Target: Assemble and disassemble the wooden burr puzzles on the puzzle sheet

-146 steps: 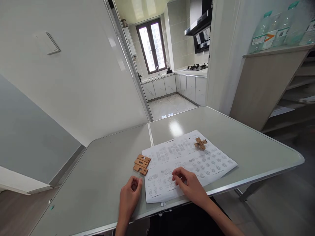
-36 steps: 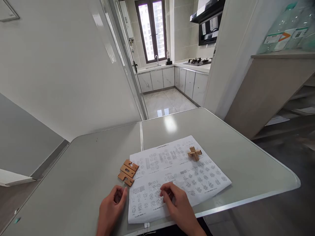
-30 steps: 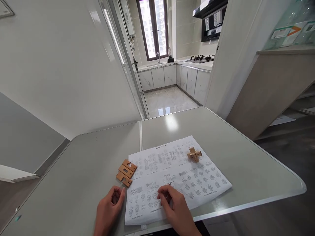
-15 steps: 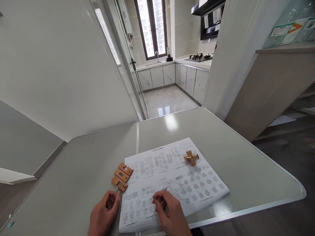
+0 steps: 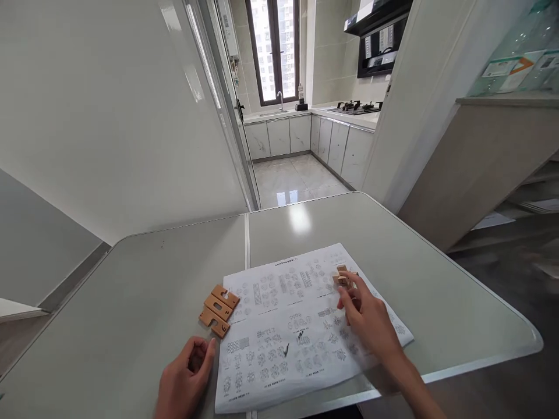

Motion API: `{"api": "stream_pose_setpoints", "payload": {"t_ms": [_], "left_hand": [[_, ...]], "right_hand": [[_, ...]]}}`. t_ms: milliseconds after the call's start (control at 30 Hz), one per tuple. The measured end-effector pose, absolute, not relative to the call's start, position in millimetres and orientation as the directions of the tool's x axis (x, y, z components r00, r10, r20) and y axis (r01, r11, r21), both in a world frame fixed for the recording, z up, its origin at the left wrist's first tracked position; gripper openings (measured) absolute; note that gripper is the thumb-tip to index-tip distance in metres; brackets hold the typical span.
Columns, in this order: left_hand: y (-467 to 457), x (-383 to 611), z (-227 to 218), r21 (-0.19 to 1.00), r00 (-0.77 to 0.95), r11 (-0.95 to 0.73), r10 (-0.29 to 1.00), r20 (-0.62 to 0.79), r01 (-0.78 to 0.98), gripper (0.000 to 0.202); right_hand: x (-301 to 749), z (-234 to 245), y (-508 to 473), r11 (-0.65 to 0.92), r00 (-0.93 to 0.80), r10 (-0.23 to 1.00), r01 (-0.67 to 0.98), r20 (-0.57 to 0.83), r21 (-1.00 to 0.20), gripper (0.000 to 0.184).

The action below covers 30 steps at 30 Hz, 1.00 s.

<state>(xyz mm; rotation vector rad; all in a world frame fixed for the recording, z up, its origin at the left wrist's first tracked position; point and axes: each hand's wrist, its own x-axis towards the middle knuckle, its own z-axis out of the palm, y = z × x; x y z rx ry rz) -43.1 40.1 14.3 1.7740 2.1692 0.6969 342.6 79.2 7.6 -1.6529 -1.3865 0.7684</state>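
Cross-shaped wooden puzzle [image 5: 341, 279] partly hidden by right hand [image 5: 370, 325] — grip unclear. Left hand [image 5: 187, 375] loosely curled, narrow gap — three notched wooden slats [image 5: 223, 309] lapped onto printed sheet [image 5: 273, 311].

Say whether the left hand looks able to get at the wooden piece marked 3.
Probably yes: the left hand is just short of the wooden piece marked 3, nothing visible lies between, and the right hand is off by the wooden cross.

Opens past a pale wall [image 5: 109, 116] into a kitchen [image 5: 329, 64] with a daylit, dark-framed window [image 5: 276, 52], marbled white cabinets [image 5: 279, 138] and glossy floor tiles [image 5: 301, 171], and shows a brownish shelf unit [image 5: 476, 151] at right and glare [image 5: 300, 218] on the grey table [image 5: 375, 233].
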Motion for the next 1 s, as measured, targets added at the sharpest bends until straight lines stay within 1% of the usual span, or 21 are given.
{"api": "stream_pose_setpoints", "payload": {"t_ms": [67,133,200,233,267,300,333,400,500,533,567,633,700,833,933,1000], "left_hand": [[39.8,-44.3,12.9,0.518,-0.235,0.146,0.966,0.109,0.843,0.046],[38.0,-43.7,12.5,0.531,-0.231,0.139,0.967,0.110,0.836,0.045],[36.0,-39.7,13.2,0.557,-0.223,0.131,0.970,0.101,0.820,0.043],[35.7,-36.2,14.2,0.577,-0.219,0.128,0.972,0.090,0.807,0.042],[36.6,-31.6,15.7,0.602,-0.214,0.122,0.973,0.082,0.789,0.042],[38.9,-26.0,17.7,0.634,-0.172,0.094,0.983,0.063,0.767,0.043],[43.0,-19.4,20.3,0.660,-0.123,0.060,0.991,0.049,0.749,0.043],[56.5,-4.2,26.9,0.712,-0.029,-0.025,0.998,0.063,0.702,0.041],[85.7,19.7,37.8,0.788,0.104,-0.121,0.992,0.073,0.604,0.033],[95.8,26.7,40.9,0.803,0.152,-0.150,0.986,0.075,0.576,0.030],[105.5,32.8,43.3,0.810,0.184,-0.173,0.980,0.081,0.561,0.036],[121.8,41.7,45.8,0.826,0.228,-0.196,0.970,0.085,0.528,0.059],[133.4,46.4,44.9,0.873,0.291,-0.196,0.954,0.065,0.447,0.068],[144.6,48.9,35.7,0.925,0.386,-0.177,0.922,0.036,0.336,0.068],[146.6,52.1,28.2,0.939,0.417,-0.182,0.908,0.047,0.291,0.062],[146.2,55.8,25.4,0.938,0.409,-0.202,0.910,0.072,0.283,0.057]], "right_hand": [[348.8,2.7,87.1,-0.073,0.180,0.983,0.552,0.033,-0.831,0.041],[349.8,0.1,92.3,-0.065,0.172,0.983,0.618,0.055,-0.784,0.037],[346.6,2.0,95.4,-0.028,0.165,0.981,0.636,0.099,-0.771,0.033],[343.5,4.8,96.4,-0.008,0.151,0.982,0.618,0.109,-0.786,0.032],[339.4,8.8,97.2,0.011,0.129,0.986,0.577,0.105,-0.816,0.032],[334.3,13.6,98.2,0.023,0.095,0.992,0.518,0.084,-0.855,0.034],[328.4,18.9,99.5,0.029,0.057,0.996,0.444,0.061,-0.895,0.036],[314.5,29.7,103.8,0.050,-0.046,0.998,0.279,0.039,-0.959,0.038],[292.6,41.0,115.8,0.053,-0.242,0.970,0.078,0.033,-0.996,0.040],[286.0,42.1,121.3,0.042,-0.295,0.955,0.030,0.031,-0.999,0.041],[280.3,41.6,127.2,0.024,-0.337,0.941,-0.014,0.027,-1.000,0.042],[271.4,35.6,139.8,-0.032,-0.404,0.915,-0.099,0.011,-0.995,0.043],[265.9,24.3,151.2,-0.102,-0.457,0.889,-0.184,-0.007,-0.978,0.044],[261.2,-0.1,163.4,-0.233,-0.515,0.856,-0.310,-0.043,-0.922,0.047],[261.4,-8.0,163.0,-0.256,-0.520,0.853,-0.343,-0.044,-0.904,0.043],[262.7,-8.8,161.0,-0.251,-0.539,0.842,-0.352,-0.024,-0.902,0.040]]}}
